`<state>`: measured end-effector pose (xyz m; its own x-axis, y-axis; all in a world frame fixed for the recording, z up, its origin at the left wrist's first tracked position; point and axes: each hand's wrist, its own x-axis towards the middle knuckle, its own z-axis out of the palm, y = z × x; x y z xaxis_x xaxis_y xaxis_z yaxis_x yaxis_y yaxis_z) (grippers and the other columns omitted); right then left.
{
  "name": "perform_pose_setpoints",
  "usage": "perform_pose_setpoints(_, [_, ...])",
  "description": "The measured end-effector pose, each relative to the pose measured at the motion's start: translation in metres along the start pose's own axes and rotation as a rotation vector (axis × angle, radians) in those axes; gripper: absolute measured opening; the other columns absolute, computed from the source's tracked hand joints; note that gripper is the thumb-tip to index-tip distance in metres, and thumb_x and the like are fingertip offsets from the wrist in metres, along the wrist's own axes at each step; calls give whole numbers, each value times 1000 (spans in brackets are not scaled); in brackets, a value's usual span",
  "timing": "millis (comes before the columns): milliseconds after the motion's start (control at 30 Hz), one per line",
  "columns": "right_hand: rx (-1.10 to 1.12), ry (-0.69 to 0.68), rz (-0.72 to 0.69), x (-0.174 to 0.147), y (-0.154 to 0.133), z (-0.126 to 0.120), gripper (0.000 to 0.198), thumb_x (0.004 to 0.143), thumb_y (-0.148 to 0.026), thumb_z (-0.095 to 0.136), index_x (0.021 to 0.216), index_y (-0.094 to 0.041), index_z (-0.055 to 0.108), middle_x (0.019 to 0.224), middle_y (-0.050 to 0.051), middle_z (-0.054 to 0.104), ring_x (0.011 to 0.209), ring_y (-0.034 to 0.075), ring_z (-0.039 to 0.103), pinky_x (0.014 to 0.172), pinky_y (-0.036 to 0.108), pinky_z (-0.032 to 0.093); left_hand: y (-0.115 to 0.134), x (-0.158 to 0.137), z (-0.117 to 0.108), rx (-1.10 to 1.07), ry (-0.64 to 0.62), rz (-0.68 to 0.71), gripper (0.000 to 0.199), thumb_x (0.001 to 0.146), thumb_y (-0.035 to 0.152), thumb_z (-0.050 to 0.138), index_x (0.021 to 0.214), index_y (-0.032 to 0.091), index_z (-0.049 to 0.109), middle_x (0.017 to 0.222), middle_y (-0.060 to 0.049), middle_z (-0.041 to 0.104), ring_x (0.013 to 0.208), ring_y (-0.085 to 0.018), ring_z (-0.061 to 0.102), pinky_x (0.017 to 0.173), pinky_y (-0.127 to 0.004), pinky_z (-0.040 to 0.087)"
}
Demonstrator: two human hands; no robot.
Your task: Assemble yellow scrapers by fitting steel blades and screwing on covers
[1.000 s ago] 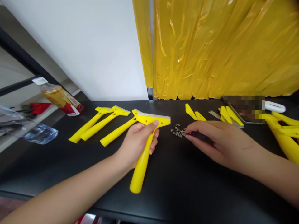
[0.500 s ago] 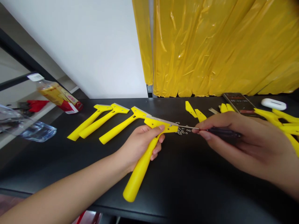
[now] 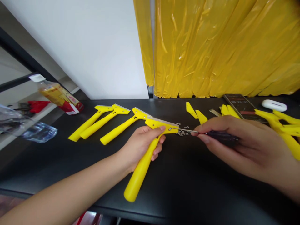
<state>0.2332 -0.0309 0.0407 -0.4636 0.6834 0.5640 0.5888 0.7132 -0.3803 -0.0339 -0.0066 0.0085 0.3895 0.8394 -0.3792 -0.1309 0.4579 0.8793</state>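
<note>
My left hand (image 3: 142,142) is closed around the neck of a yellow scraper (image 3: 138,178), its thumb lying on the head, where a metal blade edge shows. Between the fingertips of my right hand (image 3: 243,147) is a screwdriver (image 3: 217,135) with a dark handle and a thin shaft. The shaft's tip meets a small screw (image 3: 170,128) in the scraper's head. Just beyond the head, several small screws (image 3: 182,132) lie scattered on the black table (image 3: 187,187). The fingers of my right hand partly hide the handle.
Three yellow scrapers (image 3: 119,126) lie at the left. Behind my right hand are loose yellow plates (image 3: 191,110), a phone (image 3: 241,104), a white case (image 3: 274,105) and more yellow handles (image 3: 290,129). A drink bottle (image 3: 58,93) and a clear bottle (image 3: 39,132) are at far left.
The screwdriver's tip has shifted slightly down and left on the scraper's head, and its shaft slants a little more. My left hand keeps its hold on the scraper.
</note>
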Motion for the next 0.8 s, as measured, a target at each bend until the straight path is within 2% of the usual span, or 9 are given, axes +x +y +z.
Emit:
perform_pose_setpoints(467, [-20, -16, -63, 0, 4, 7, 9, 109, -28, 61, 117, -31, 63, 103, -2, 84, 83, 17, 81, 73, 29, 64, -1, 0, -2, -13, -3, -33, 43, 101, 48, 75, 72, 18, 62, 49, 4, 52, 36, -7, 43, 37, -17, 35])
perform_pose_setpoints(800, [-27, 15, -94, 0, 6, 6, 9, 106, -24, 65, 114, -28, 67, 101, 0, 84, 80, 16, 81, 71, 26, 63, 6, 1, -3, -118, -54, -101, 36, 103, 38, 71, 76, 18, 61, 52, 4, 53, 37, -7, 42, 36, -17, 36])
